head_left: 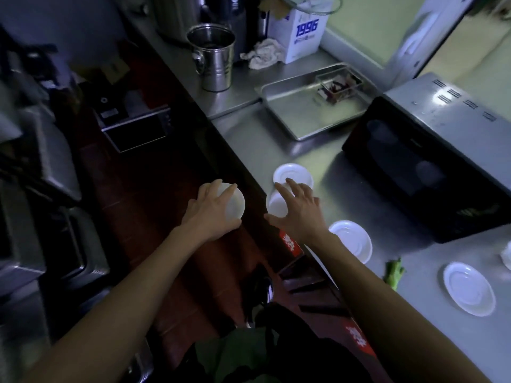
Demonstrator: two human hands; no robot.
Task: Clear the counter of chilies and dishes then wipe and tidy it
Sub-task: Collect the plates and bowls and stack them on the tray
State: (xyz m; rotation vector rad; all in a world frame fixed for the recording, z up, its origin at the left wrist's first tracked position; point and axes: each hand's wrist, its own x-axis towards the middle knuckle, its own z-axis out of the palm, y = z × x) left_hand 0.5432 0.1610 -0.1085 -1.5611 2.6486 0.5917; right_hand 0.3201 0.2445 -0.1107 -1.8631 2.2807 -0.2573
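Note:
My left hand (pixel 212 210) grips a small white bowl (pixel 236 204), held off the counter's front edge over the floor. My right hand (pixel 297 208) reaches with spread fingers over another white dish (pixel 275 205) at the edge of the steel counter (pixel 312 158); whether it touches the dish is unclear. A white saucer (pixel 293 174) lies just beyond that hand. Two more white saucers (pixel 352 240) (pixel 468 287) sit to the right. A green chili (pixel 394 273) lies between them. Red chilies fill a clear box (pixel 341 87) in a metal tray (pixel 298 117).
A black microwave (pixel 431 161) stands on the right of the counter. At the back are a steel bucket (pixel 215 58), a crumpled cloth (pixel 262 55) and a white carton (pixel 302 31). Dark appliances and red floor tiles lie to the left, below the counter.

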